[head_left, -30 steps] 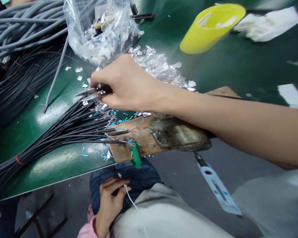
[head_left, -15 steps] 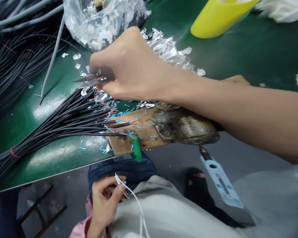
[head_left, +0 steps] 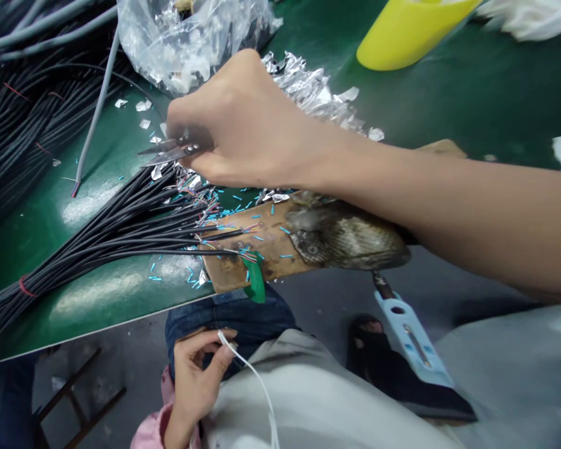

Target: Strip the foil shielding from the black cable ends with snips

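Evidently, my right fingers (head_left: 206, 167) grip the snips (head_left: 170, 154), blades slightly parted beside the black cables (head_left: 93, 240) on the counter (head_left: 93, 312), my left fingers (head_left: 206, 339) pinching the white cord (head_left: 272, 418) near the jeans (head_left: 243, 312); sound handling, I judge, requires blades angled clear of the cables.

Tbl (head_left: 472, 106) glossy; bag (head_left: 177, 47) thin plas.; blades (head_left: 164, 158) smooth metal; cord (head_left: 263, 381) smooth; board (head_left: 229, 274) rough, wood-like

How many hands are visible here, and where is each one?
2. The right hand grips snips near the black cables; the left hand holds a white cord below the table's edge.
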`<state>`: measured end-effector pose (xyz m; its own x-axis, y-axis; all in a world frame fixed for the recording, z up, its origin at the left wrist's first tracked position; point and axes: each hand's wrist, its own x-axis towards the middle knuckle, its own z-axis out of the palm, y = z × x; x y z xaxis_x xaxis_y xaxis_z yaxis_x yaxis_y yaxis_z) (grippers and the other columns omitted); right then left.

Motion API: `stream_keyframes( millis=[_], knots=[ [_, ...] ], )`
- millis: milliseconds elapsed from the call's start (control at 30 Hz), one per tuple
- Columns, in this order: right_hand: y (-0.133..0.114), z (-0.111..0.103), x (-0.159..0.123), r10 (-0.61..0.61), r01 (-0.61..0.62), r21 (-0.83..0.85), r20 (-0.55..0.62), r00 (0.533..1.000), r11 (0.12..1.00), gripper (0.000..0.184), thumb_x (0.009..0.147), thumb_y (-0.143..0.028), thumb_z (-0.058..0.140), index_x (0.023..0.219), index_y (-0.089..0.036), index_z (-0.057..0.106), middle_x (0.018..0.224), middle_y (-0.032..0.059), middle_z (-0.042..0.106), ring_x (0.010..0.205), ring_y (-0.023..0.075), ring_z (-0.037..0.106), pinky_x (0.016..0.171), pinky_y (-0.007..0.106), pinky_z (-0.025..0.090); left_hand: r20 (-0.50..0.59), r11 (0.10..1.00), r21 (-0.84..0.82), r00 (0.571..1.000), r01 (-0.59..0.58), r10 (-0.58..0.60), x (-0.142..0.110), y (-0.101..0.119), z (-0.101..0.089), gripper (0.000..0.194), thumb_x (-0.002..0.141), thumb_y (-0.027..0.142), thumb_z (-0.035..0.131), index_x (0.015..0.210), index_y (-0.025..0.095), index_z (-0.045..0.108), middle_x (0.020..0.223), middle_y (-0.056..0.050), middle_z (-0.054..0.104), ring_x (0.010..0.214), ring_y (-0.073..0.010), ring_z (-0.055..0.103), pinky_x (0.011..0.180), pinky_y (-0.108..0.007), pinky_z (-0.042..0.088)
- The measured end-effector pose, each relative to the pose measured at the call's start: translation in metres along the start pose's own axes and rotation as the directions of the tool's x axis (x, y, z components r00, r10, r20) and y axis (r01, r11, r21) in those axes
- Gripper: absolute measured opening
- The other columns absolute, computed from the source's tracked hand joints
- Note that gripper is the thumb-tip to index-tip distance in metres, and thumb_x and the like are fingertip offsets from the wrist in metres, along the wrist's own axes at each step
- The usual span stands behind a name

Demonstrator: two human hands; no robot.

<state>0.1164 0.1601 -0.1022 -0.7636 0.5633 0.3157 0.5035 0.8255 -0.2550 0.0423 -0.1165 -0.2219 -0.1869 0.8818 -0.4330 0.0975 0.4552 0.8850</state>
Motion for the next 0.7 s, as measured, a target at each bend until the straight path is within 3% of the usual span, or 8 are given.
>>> stream_keyframes(
  millis=[233,400,567,700],
  knots=[
    [0.0003,0.0012,-0.0001,0.002,-0.001,0.036,-0.016,1.000,0.999,0.018,0.075,-0.014,0.046,0.086,-0.018,0.059,0.065,0.0005,0.048,0.071,0.0157,0.053,0.066,0.027,0.032,0.020,1.000,-0.008,1.000,-0.006,0.007,-0.0017,-0.0041,0.0020,0.026,0.087,0.035,0.056,0.096,0.012,0.063,0.095,-0.006,0.066,0.080,-0.0146,0.064,0.072,-0.032,0.054],
    [0.0001,0.0008,0.0016,0.004,-0.004,0.038,0.004,1.000,0.999,0.018,0.073,-0.013,0.044,0.082,-0.018,0.059,0.064,0.0010,0.049,0.069,0.0159,0.052,0.063,0.026,0.031,0.011,0.997,0.065,0.999,-0.045,0.044,-0.0015,-0.0033,0.0008,0.024,0.088,0.035,0.055,0.091,0.013,0.064,0.086,-0.004,0.067,0.077,-0.0136,0.064,0.070,-0.030,0.054],
    [-0.0008,0.0007,0.0043,-0.004,0.002,0.078,0.019,1.000,0.997,0.019,0.071,-0.011,0.048,0.084,-0.016,0.061,0.069,0.0031,0.053,0.069,0.0162,0.052,0.062,0.026,0.030,-0.004,0.972,0.178,0.987,-0.156,0.159,0.0012,-0.0040,-0.0023,0.027,0.088,0.038,0.053,0.086,0.013,0.065,0.079,-0.003,0.067,0.072,-0.0124,0.064,0.067,-0.028,0.053],
    [-0.0021,0.0005,0.0063,0.001,-0.004,0.078,0.029,1.000,0.997,0.020,0.071,-0.010,0.049,0.086,-0.015,0.061,0.072,0.0031,0.054,0.069,0.0159,0.052,0.061,0.025,0.029,-0.032,0.922,0.292,0.961,-0.253,0.274,-0.0025,-0.0070,-0.0067,0.025,0.087,0.038,0.055,0.084,0.016,0.065,0.080,-0.003,0.068,0.079,-0.0143,0.064,0.076,-0.033,0.052]
  ],
)
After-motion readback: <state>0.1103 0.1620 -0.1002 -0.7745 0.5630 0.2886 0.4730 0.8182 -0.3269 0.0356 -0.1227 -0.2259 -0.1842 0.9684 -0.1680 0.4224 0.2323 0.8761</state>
